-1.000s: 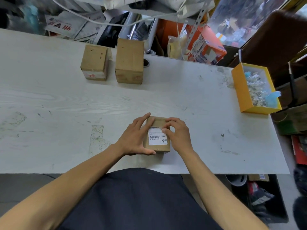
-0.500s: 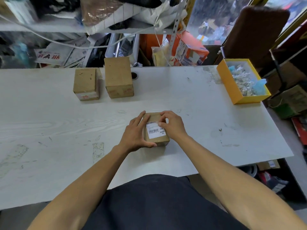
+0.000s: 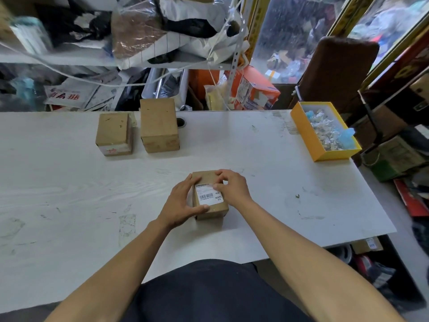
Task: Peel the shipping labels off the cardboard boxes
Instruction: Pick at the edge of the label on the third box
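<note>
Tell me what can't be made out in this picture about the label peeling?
- Label, head view: whether its far right corner is lifted; the right hand covers it.
- Label print: too small to read beyond the barcode.
- Left side of the near box: hidden by the left hand.
- Two far boxes: their far sides face away.

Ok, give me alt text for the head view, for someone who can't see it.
The left hand grips a small box on a white table while the right hand picks at the far corner of its label. Two more boxes stand farther back, a yellow tray at right.
</note>
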`<state>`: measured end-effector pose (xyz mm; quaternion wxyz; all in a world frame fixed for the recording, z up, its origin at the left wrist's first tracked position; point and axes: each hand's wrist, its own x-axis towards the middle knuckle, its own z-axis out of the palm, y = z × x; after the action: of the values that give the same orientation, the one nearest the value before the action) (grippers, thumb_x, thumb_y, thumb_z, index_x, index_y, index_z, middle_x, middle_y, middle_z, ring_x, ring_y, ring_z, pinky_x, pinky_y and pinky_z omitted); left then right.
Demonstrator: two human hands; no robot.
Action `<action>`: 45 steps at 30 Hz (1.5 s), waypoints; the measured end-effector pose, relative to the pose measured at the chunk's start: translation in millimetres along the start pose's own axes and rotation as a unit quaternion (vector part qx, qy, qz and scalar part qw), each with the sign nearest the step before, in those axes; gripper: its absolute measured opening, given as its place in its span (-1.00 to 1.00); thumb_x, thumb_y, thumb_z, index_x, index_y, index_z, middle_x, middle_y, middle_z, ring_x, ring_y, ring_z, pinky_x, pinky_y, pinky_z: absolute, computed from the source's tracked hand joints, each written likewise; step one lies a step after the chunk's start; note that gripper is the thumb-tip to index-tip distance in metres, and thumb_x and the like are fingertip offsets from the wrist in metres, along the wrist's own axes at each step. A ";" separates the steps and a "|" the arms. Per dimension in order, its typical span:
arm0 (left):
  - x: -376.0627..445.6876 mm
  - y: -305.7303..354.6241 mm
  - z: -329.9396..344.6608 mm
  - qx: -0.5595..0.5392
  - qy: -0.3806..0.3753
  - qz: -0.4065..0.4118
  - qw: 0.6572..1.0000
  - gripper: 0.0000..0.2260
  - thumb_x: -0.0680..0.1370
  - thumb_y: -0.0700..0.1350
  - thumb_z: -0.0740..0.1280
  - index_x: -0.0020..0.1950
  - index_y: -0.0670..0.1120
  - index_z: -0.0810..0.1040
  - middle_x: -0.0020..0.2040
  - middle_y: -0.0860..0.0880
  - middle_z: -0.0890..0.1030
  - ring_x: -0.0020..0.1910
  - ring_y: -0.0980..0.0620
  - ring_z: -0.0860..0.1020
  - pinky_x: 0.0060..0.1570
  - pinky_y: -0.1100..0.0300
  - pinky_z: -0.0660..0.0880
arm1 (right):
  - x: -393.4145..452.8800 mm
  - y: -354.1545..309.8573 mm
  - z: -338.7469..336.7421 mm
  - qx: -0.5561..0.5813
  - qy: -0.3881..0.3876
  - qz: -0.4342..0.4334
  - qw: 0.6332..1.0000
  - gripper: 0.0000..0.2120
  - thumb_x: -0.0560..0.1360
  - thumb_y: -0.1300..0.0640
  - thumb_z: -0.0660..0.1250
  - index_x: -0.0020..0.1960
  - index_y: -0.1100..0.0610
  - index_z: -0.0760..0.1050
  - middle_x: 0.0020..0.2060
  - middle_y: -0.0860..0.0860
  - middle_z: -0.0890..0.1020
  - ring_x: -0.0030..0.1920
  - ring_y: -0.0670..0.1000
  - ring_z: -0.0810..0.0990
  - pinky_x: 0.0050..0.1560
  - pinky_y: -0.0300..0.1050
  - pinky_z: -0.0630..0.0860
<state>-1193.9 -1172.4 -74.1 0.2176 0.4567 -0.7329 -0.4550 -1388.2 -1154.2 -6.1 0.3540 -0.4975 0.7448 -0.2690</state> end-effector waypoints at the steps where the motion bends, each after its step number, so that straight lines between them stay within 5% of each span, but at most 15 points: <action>1: 0.1 -1.4 1.6 0.000 0.004 0.002 1.000 -0.18 0.32 0.30 0.50 0.50 0.24 0.25 0.51 0.09 0.34 0.45 -0.01 0.33 0.39 -0.13 0.35 | 0.2 0.0 0.3 0.008 -0.001 0.003 1.000 -0.88 0.41 0.26 0.46 -0.23 0.11 0.56 0.16 -0.09 0.60 0.08 -0.05 0.58 0.12 -0.14 0.48; 7: -0.4 -2.9 4.8 0.009 0.025 -0.001 1.000 -0.18 0.31 0.21 0.54 0.50 0.21 0.27 0.37 0.15 0.44 0.36 -0.02 0.37 0.37 -0.06 0.37 | 3.4 0.6 -0.4 0.007 -0.006 0.012 1.000 -0.84 0.40 0.26 0.48 -0.26 0.07 0.54 0.16 -0.08 0.62 0.03 0.01 0.64 0.10 0.05 0.56; 17: -3.2 2.8 3.7 0.025 0.028 -0.008 0.999 -0.18 0.36 0.12 0.57 0.53 0.18 0.25 0.44 0.07 0.40 0.41 -0.03 0.28 0.34 0.10 0.26 | 3.0 -0.9 -1.1 0.011 -0.006 0.020 1.000 -0.90 0.41 0.27 0.47 -0.23 0.13 0.58 0.19 -0.05 0.62 0.04 0.01 0.62 0.11 0.02 0.56; 45: -3.8 0.5 3.4 0.005 0.010 -0.024 1.000 -0.13 0.30 0.28 0.53 0.53 0.25 0.21 0.44 0.14 0.40 0.40 -0.06 0.33 0.37 -0.11 0.37 | 2.5 -0.1 -1.6 0.000 -0.017 0.017 1.000 -0.94 0.46 0.21 0.44 -0.15 0.18 0.57 0.23 -0.07 0.57 0.10 0.01 0.59 0.05 -0.12 0.50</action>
<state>-1194.7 -1167.4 -75.0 0.2110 0.4799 -0.7219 -0.4518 -1390.0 -1156.5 -5.8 0.3710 -0.4895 0.7471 -0.2541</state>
